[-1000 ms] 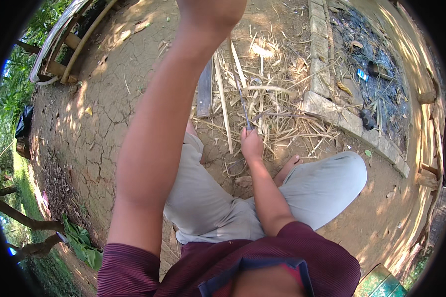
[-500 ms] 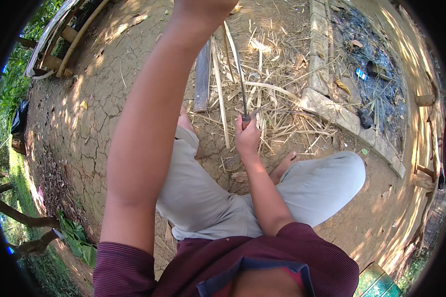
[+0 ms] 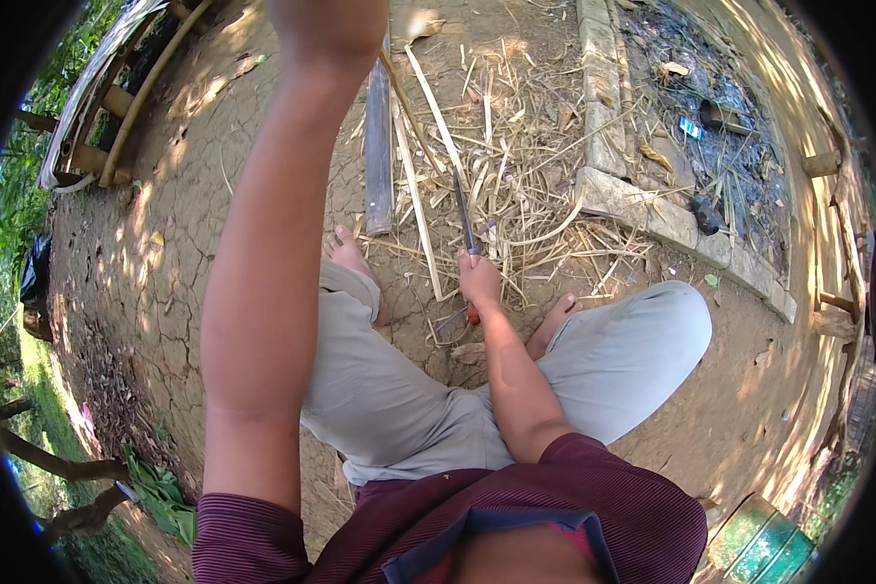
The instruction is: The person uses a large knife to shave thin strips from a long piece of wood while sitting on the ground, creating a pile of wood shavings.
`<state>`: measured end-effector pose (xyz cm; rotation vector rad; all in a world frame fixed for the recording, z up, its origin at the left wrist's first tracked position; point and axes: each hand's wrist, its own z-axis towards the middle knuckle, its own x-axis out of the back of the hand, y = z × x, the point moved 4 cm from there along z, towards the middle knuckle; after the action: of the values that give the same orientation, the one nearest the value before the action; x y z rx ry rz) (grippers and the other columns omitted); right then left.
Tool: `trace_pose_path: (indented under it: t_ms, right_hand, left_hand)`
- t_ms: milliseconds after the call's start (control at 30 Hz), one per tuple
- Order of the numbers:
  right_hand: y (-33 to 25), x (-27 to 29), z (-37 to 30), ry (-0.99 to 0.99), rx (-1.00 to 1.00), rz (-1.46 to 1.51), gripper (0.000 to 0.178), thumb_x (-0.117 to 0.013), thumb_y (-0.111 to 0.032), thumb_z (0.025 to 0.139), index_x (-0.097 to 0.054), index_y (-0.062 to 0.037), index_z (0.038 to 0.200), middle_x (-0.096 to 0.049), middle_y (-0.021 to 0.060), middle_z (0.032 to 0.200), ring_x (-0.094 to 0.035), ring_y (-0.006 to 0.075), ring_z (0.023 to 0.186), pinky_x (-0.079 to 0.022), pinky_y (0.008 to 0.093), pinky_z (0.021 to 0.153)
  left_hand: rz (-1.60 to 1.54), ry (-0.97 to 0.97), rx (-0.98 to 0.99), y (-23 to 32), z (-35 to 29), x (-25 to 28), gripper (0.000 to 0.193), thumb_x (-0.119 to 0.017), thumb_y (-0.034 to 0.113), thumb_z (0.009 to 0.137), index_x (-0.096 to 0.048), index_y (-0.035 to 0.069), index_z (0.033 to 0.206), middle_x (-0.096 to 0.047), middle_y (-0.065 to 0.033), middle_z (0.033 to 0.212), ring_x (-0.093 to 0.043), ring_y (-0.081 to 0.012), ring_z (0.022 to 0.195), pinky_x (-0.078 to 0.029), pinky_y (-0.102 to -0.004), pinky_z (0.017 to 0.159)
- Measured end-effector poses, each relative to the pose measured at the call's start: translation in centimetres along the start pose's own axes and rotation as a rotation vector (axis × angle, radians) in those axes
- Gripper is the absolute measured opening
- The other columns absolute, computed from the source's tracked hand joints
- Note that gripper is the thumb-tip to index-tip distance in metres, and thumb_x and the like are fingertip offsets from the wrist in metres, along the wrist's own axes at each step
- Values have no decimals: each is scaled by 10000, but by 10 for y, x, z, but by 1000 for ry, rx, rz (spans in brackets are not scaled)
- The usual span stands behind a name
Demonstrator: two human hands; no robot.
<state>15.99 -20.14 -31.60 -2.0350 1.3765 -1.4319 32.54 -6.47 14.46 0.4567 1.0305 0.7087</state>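
My right hand (image 3: 480, 281) grips a knife by its handle, with a bit of red showing below the fist. The dark knife blade (image 3: 464, 216) points away from me, its tip against a long pale bamboo strip (image 3: 432, 107). A thinner brown strip (image 3: 406, 99) meets it near the blade and runs up to my left hand (image 3: 331, 27). That hand is at the top edge, raised close to the camera and closed around the brown strip's far end; its fingers are mostly hidden. Another pale strip (image 3: 416, 200) lies on the ground beside a grey flat plank (image 3: 379, 146).
Loose shavings and strips (image 3: 526, 219) litter the ground ahead. To the right, a stone border (image 3: 652, 209) edges an ashy patch with a dark can (image 3: 725, 119). My bare feet (image 3: 348, 250) are close by. A green metal container (image 3: 764, 545) stands at lower right.
My left hand has moved left, and the brown strip's upper end has shifted with it. My right hand has dropped slightly toward me, with the knife blade now tilted more to the left.
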Motion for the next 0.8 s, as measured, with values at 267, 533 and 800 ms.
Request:
trace_pose_path:
  t_ms: [267,533,800]
  right_hand:
    - [-64,33,-29,108,144,152,492,-539,-421,981,-646,37,839,-666,262,748,-653,469,759,-504,531,715]
    - [-11,-3,-17,196,111,-24,448,-571,-404,985,-578,27,863,-664,261,737,-648,483,739,-489,576,690]
    - [-90,44,-51,241,337,127,441,-581,-394,982,-617,25,851,-658,247,718,-644,477,699,-504,547,634]
  left_hand:
    - [660,118,-286,-1,-4,-17,539,-346,612,1013,-324,177,696,-262,73,558,-232,-38,422,-142,-207,337]
    - [703,194,-322,-4,-14,-27,546,-316,618,1024,-300,183,695,-256,73,559,-212,-43,426,-127,-224,340]
    - [632,172,-326,2,-5,-3,515,-305,600,1038,-322,184,735,-269,85,576,-211,-38,428,-143,-214,350]
